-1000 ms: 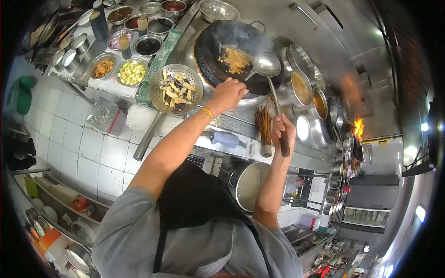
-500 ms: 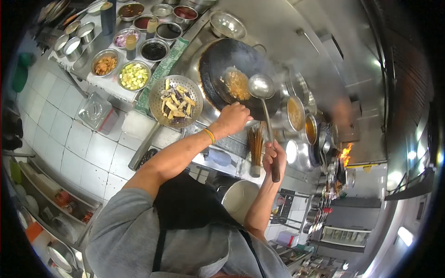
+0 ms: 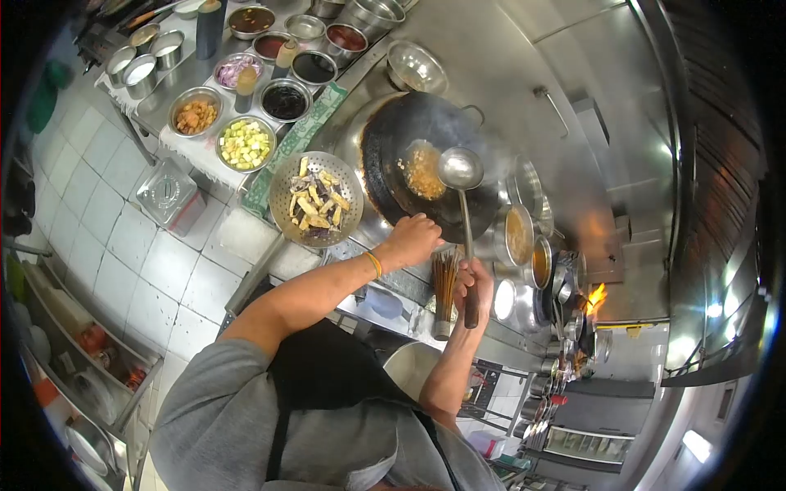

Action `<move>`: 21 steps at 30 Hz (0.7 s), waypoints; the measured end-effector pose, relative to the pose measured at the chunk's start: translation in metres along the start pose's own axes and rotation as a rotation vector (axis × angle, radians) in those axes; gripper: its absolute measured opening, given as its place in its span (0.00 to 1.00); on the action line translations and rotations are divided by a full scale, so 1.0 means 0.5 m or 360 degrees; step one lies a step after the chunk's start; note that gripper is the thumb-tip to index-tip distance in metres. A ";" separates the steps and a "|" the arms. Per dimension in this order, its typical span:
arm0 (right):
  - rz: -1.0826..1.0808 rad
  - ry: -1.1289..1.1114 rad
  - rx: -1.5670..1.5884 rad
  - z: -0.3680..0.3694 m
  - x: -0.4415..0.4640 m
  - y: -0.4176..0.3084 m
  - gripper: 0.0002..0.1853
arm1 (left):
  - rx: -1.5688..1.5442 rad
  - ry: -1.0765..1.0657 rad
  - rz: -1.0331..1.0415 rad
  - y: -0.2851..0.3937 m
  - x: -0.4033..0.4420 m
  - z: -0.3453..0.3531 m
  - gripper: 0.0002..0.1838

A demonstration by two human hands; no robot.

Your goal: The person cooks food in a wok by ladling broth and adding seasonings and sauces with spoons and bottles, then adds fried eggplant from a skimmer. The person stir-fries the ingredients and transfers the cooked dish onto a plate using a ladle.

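Observation:
My left hand point(image 3: 414, 240), with a yellow band at the wrist, is closed on the near edge of the black wok point(image 3: 446, 123); the exact grip is hidden under the fingers. Chopped, golden-brown food point(image 3: 423, 173) sits in the wok, with faint steam over it. In my right hand point(image 3: 475, 286) is the long handle of a metal ladle point(image 3: 460, 168), its bowl over the wok beside the food. Left of the wok, a perforated strainer point(image 3: 288, 169) holds fried strips that look like eggplant.
Bowls of cubed green vegetable point(image 3: 245, 144), brown chunks point(image 3: 196, 112) and dark sauces stand at the upper left. A bamboo wok brush point(image 3: 444, 295) lies beside my right hand. Pots point(image 3: 516, 235) line the right side, and a flame point(image 3: 596, 299) burns farther along.
The whole view has shifted and turned slightly. Relative to the wok, the ladle bowl has moved only a little, and both hands keep their grips.

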State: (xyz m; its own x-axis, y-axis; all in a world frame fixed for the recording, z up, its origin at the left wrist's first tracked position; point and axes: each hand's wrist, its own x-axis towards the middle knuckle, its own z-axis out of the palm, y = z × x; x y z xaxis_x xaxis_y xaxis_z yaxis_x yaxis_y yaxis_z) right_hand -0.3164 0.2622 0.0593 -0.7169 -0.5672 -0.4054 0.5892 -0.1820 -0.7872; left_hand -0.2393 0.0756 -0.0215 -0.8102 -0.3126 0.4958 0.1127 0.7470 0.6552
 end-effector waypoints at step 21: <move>-0.1022 0.0380 -0.0940 0.141 0.188 -0.165 0.08 | -0.0058 -0.0111 -0.0028 0.010 0.010 -0.031 0.16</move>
State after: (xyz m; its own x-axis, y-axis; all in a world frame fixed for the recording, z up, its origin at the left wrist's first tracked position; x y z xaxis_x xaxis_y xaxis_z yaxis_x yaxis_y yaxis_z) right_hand -0.4061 0.1673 0.1191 -0.9387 -0.3050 0.1606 -0.1913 0.0734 -0.9788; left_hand -0.2340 0.0687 -0.0067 -0.8502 -0.2827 0.4440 0.1183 0.7194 0.6845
